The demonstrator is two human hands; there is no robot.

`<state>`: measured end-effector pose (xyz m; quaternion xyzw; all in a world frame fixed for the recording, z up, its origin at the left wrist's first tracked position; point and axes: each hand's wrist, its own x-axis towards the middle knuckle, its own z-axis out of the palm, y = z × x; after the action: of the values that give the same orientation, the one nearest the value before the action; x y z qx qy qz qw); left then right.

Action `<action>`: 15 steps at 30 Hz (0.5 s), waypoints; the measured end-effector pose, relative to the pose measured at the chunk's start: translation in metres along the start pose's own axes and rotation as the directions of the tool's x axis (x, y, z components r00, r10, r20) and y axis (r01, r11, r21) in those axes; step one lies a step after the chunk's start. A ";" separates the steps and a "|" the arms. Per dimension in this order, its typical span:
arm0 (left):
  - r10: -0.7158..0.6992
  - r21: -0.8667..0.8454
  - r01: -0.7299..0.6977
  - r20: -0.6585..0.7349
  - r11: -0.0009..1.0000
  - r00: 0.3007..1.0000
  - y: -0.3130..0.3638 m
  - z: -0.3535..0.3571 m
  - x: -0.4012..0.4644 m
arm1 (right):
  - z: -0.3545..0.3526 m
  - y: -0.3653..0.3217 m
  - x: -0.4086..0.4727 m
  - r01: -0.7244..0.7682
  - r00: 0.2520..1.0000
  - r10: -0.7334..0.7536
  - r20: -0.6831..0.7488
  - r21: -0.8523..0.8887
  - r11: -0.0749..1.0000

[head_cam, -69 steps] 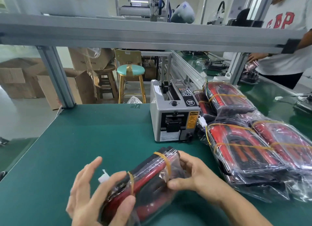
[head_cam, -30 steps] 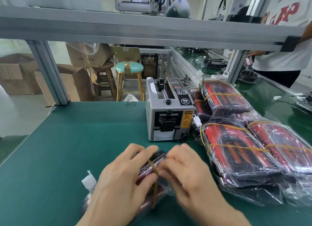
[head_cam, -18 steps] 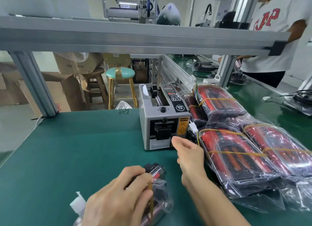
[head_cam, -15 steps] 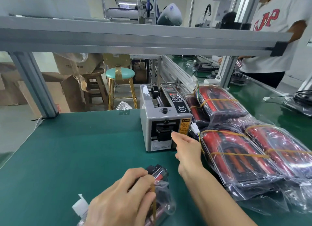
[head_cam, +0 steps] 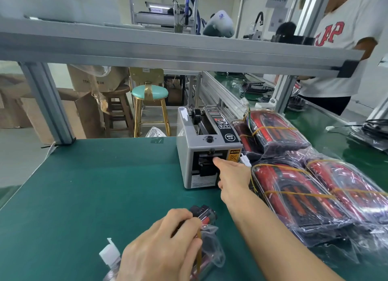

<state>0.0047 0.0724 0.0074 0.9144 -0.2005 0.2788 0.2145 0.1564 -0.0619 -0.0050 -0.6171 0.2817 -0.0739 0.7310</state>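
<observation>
1. The left hand [head_cam: 161,251] lay low at the near edge of the green counter [head_cam: 94,186], its fingers curled over the top of a red and black pack [head_cam: 204,214] in a clear bag, gripping it
2. The pack lay on the counter under that hand, its dark end sticking out past the knuckles toward the tape dispenser [head_cam: 201,138]; a yellow band [head_cam: 198,255] ran round it just beside the fingertips, and a white plug [head_cam: 109,253] showed left of the hand
3. The right hand [head_cam: 233,175] reached forward, well apart from the left, forefinger stretched straight with its tip at the dark outlet on the dispenser's front
4. Its other fingers were tucked beneath and hidden, so whether it pinched anything could not be told
5. Just right of that hand and forearm lay a pile of bagged packs [head_cam: 294,196] bound with yellow bands
</observation>
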 end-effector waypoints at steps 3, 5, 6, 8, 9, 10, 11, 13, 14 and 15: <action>-0.004 -0.014 0.004 0.004 1.000 1.000 0.002 0.000 -0.002 | 0.006 -0.002 0.002 -0.061 0.998 0.062 -0.022 0.040 0.997; -0.009 -0.020 0.009 -0.001 1.000 1.000 0.003 0.000 -0.002 | 0.007 -0.003 0.003 -0.114 0.993 0.115 -0.009 0.046 0.992; -0.013 -0.023 0.013 -0.004 1.000 1.000 0.003 0.000 -0.002 | 0.007 -0.003 0.003 -0.145 0.989 0.144 0.016 0.064 0.987; -0.017 -0.030 0.016 -0.012 0.999 1.000 0.003 0.000 -0.003 | 0.002 -0.005 -0.001 -0.210 0.974 0.193 0.119 0.144 0.967; -0.020 -0.031 0.020 -0.015 0.999 1.000 0.004 0.000 -0.003 | -0.001 -0.007 -0.005 -0.239 0.961 0.208 0.182 0.172 0.956; -0.025 -0.030 0.025 -0.016 0.999 1.000 0.004 0.000 -0.003 | -0.007 -0.008 -0.011 -0.263 0.946 0.215 0.241 0.184 0.947; -0.032 -0.028 0.031 -0.016 0.999 0.999 0.004 0.000 -0.003 | -0.014 -0.010 -0.019 -0.274 0.930 0.212 0.302 0.181 0.945; -0.048 -0.026 0.048 -0.020 0.999 0.999 0.004 0.000 -0.003 | -0.032 -0.014 -0.039 -0.239 0.897 0.165 0.411 0.136 0.961; -0.055 -0.027 0.054 -0.028 0.998 0.998 0.004 0.001 -0.003 | -0.042 -0.015 -0.050 -0.188 0.882 0.129 0.453 0.089 0.978; -0.065 -0.032 0.064 -0.039 0.997 0.997 0.004 0.001 -0.003 | -0.050 -0.015 -0.063 -0.108 0.874 0.093 0.477 0.003 0.994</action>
<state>0.0005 0.0694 0.0057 0.9112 -0.1708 0.2870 0.2413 0.0824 -0.0802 0.0256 -0.5899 0.1241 0.1137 0.7897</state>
